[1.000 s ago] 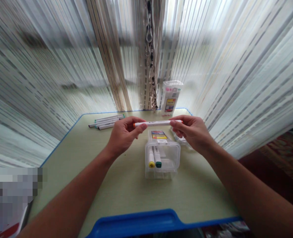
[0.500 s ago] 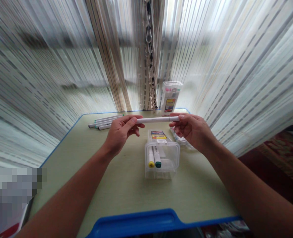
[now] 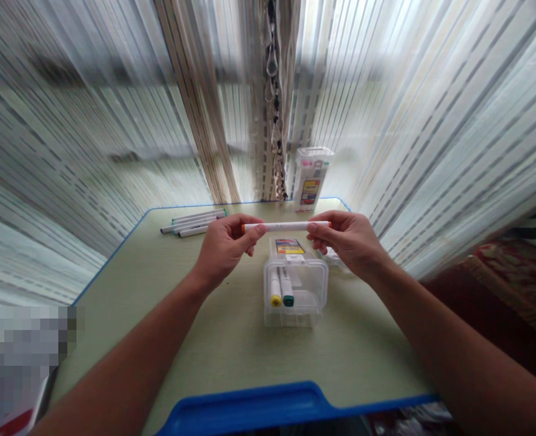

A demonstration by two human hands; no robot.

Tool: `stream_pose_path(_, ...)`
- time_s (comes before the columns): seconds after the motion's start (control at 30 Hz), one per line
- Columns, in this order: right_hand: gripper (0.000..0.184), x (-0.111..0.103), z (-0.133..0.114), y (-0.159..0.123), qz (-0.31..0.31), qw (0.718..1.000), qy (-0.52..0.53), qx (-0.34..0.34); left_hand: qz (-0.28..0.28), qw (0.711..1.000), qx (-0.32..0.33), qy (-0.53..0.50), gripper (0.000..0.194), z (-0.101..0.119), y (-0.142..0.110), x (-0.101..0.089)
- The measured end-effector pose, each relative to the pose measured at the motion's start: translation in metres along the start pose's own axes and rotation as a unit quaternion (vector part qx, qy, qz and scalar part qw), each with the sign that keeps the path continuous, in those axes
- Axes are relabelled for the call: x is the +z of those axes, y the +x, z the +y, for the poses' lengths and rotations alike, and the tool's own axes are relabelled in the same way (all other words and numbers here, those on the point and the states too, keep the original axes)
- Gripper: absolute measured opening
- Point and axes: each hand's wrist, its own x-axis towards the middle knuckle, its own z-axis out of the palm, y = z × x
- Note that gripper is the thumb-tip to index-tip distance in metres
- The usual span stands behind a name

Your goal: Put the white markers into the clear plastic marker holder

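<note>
A white marker with orange ends [image 3: 286,226] is held level between both hands above the table. My left hand [image 3: 226,247] pinches its left end and my right hand [image 3: 347,240] pinches its right end. Just below it lies a clear plastic box [image 3: 295,290] on its side, open toward me. Inside the box are a yellow-capped marker [image 3: 275,289] and a green-capped marker [image 3: 287,287].
Several white markers [image 3: 194,223] lie at the table's far left. A second clear marker box [image 3: 312,179] stands upright at the far edge by the curtain. The pale green table [image 3: 231,345] has a blue rim, and striped curtains close in on three sides.
The marker rose slightly half a second ago, its orange ends hidden in my fingers; now it is back lower, level, with both orange ends showing. The box and other markers stayed put.
</note>
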Motion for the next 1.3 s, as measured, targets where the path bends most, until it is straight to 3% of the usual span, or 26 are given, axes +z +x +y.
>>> stream_pose_path(0.2, 0.031, 0.001, 0.0, 0.001, 0.002, 1.0, 0.005, -0.005, 0.001, 1.0, 0.003, 0.008, 0.026, 0.001, 0.0, 0.001)
stream_pose_path(0.67, 0.024, -0.003, -0.01, 0.001, 0.019, 0.995, 0.088, 0.05, -0.001, 0.986, -0.067, -0.153, 0.03, 0.007, 0.003, -0.002)
stream_pose_path(1.03, 0.034, 0.0, -0.006, 0.0, 0.012, 0.998, 0.039, 0.042, -0.004, 0.999, -0.012, -0.047, 0.038, 0.005, 0.001, -0.002)
stream_pose_path(1.3, 0.033, -0.001, -0.003, 0.0, -0.001, 1.0, -0.001, 0.016, -0.006, 0.999, 0.016, 0.03, 0.032, 0.005, -0.001, -0.002)
